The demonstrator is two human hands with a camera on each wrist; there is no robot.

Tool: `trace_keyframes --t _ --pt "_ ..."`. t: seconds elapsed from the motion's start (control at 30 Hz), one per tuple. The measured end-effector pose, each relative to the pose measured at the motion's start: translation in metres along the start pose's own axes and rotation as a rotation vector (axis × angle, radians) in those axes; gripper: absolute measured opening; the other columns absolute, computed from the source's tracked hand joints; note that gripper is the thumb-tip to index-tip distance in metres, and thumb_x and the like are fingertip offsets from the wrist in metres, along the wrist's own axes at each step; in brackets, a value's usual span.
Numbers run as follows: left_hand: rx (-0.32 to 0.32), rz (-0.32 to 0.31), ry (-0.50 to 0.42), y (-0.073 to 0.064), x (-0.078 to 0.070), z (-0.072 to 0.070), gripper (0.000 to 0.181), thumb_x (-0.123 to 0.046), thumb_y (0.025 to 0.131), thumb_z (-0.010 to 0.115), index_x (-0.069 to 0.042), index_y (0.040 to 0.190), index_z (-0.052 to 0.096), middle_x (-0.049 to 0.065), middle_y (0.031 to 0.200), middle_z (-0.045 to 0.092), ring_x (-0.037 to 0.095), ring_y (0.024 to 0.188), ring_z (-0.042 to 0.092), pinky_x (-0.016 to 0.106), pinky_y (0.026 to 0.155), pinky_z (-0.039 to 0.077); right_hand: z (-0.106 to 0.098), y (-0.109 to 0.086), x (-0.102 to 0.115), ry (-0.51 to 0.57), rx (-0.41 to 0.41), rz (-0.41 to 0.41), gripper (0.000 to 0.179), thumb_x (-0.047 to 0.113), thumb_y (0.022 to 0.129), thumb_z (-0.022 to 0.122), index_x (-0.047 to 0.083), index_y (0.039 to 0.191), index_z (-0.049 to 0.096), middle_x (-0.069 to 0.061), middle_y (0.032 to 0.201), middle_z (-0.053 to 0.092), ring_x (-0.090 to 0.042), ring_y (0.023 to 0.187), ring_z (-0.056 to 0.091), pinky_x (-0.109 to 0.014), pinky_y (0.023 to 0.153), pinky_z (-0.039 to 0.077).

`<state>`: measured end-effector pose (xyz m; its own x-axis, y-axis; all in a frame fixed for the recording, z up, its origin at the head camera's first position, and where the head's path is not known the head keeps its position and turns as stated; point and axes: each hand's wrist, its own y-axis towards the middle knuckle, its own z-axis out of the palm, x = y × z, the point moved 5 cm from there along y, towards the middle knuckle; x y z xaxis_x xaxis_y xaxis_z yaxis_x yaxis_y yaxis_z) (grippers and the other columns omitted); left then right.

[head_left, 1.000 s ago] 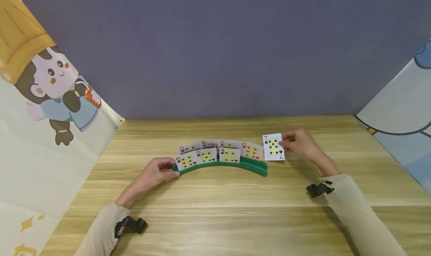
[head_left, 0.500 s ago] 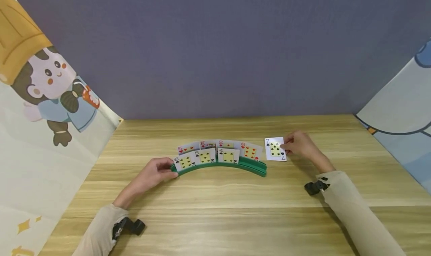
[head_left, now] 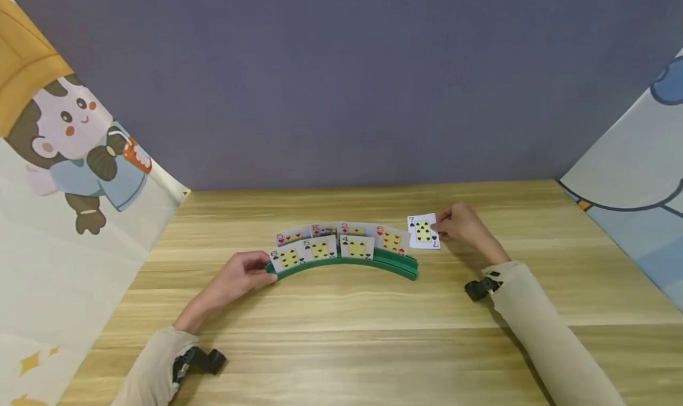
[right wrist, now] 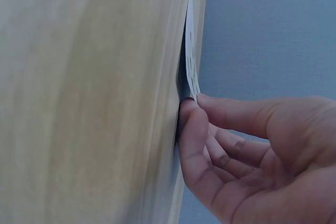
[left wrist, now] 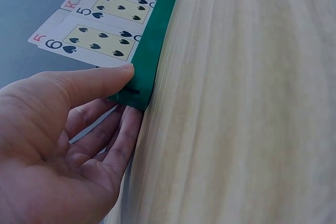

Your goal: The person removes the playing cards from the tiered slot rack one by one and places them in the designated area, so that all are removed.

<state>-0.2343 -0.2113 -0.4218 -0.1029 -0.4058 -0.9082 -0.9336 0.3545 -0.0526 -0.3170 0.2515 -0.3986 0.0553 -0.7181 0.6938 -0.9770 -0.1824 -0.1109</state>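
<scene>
A curved green card holder (head_left: 397, 264) stands on the table with playing cards in two rows. Its front row has the six of spades (head_left: 288, 258), five of spades (head_left: 319, 249) and four of spades (head_left: 356, 248); several red-suit cards stand behind, partly covered. My left hand (head_left: 237, 275) grips the holder's left end, thumb on the front face in the left wrist view. Beyond the holder's right end, my right hand (head_left: 463, 225) pinches the seven of spades (head_left: 422, 233) by its right edge. From the right wrist view the card (right wrist: 190, 51) appears nearly edge-on, just off the tabletop.
The wooden table (head_left: 341, 341) stretches in front of the holder and to both sides. A plain grey-blue wall (head_left: 341, 86) rises at its back edge. Cartoon-printed panels (head_left: 85, 145) flank it. Each wrist carries a small black camera (head_left: 480, 288).
My right hand has shifted the seven of spades slightly left, closer to the holder's right end. My left hand keeps its grip on the holder. The head view has drifted a little.
</scene>
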Motion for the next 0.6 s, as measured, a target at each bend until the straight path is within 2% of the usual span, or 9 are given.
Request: trace_keyframes --t 0.2,0.43,0.6 --pt "-0.011 -0.020 0.019 -0.0025 0.0014 -0.0014 0.030 -0.011 0.086 0.077 0.003 0.111 0.067 0.018 0.110 0.067 0.023 0.096 0.066 0.025 0.081 0.056 0.0025 0.0023 -0.0002 0.007 0.005 0.008 0.016 0.005 0.095 0.065 -0.007 0.086 0.066 -0.016 0.082 0.069 -0.019 0.067 0.067 -0.030 0.061 0.059" --pt "-0.007 -0.002 0.022 -0.0003 0.0013 -0.0016 0.033 -0.009 0.087 0.076 0.008 0.112 0.065 0.020 0.109 0.068 0.024 0.094 0.066 0.023 0.080 0.056 0.0020 0.0011 -0.0014 0.055 0.013 0.082 0.017 0.007 0.095 0.065 -0.011 0.097 0.065 -0.017 0.084 0.068 -0.016 0.066 0.067 -0.029 0.062 0.059" --pt "-0.014 -0.008 0.023 -0.0008 0.0015 -0.0024 0.035 -0.010 0.087 0.076 0.008 0.114 0.065 0.019 0.108 0.068 0.024 0.095 0.066 0.023 0.081 0.055 0.0010 0.0012 -0.0030 0.049 0.012 0.091 0.020 0.010 0.096 0.066 -0.011 0.098 0.067 -0.015 0.081 0.069 -0.016 0.065 0.067 -0.028 0.060 0.059"
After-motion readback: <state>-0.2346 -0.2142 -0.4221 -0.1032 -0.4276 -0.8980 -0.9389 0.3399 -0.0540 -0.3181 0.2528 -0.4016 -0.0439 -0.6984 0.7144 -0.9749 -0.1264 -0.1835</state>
